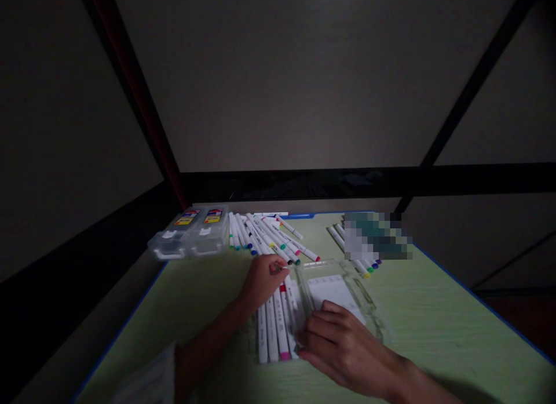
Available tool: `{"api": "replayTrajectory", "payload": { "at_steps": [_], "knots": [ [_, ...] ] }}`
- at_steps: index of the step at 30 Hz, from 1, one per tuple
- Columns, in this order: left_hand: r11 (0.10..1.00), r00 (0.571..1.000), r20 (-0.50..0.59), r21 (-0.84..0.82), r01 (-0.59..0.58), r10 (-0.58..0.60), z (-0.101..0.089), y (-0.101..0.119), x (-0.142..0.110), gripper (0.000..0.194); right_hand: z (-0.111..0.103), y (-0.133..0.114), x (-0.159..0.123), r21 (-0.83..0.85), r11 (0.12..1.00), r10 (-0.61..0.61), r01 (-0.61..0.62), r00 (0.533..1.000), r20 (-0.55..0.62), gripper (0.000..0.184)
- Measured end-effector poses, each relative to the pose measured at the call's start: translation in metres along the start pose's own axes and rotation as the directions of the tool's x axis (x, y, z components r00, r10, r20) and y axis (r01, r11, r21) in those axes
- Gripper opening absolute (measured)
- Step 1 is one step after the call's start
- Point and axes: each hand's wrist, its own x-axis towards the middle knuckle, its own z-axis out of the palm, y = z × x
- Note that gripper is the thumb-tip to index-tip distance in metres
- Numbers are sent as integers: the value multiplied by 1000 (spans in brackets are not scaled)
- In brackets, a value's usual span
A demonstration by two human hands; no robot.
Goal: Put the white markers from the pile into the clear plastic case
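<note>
My left hand [263,279] is closed in a pinch on the top end of a white marker [284,269] above a row of white markers [275,326] lying side by side in a clear plastic case. My right hand [343,346] rests on the near edge of that clear case [347,270], fingers curled over it, holding it steady. A white card [332,291] shows through the open lid part of the case.
A loose pile of white markers with coloured caps [264,236] lies behind the hands. Two closed clear cases [191,233] stand at the back left. More markers [360,265] lie at the back right by a blurred patch. The green table [434,317] has a blue edge.
</note>
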Motion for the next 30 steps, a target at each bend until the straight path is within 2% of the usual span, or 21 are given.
{"api": "replayTrajectory", "payload": {
  "at_steps": [5,13,30],
  "knots": [
    [1000,1000,0,3,-20,20,3,-3,0,11,1,1,-1,8,1000,19,-19,999,36,23],
    [999,999,-6,3,-49,49,3,-3,-1,10,-1,2,0,48,995,74,-85,979,189,19],
    [995,995,-9,42,-96,96,3,-2,-1,6,-4,2,1,84,992,69,-94,965,253,20]
  ]
}}
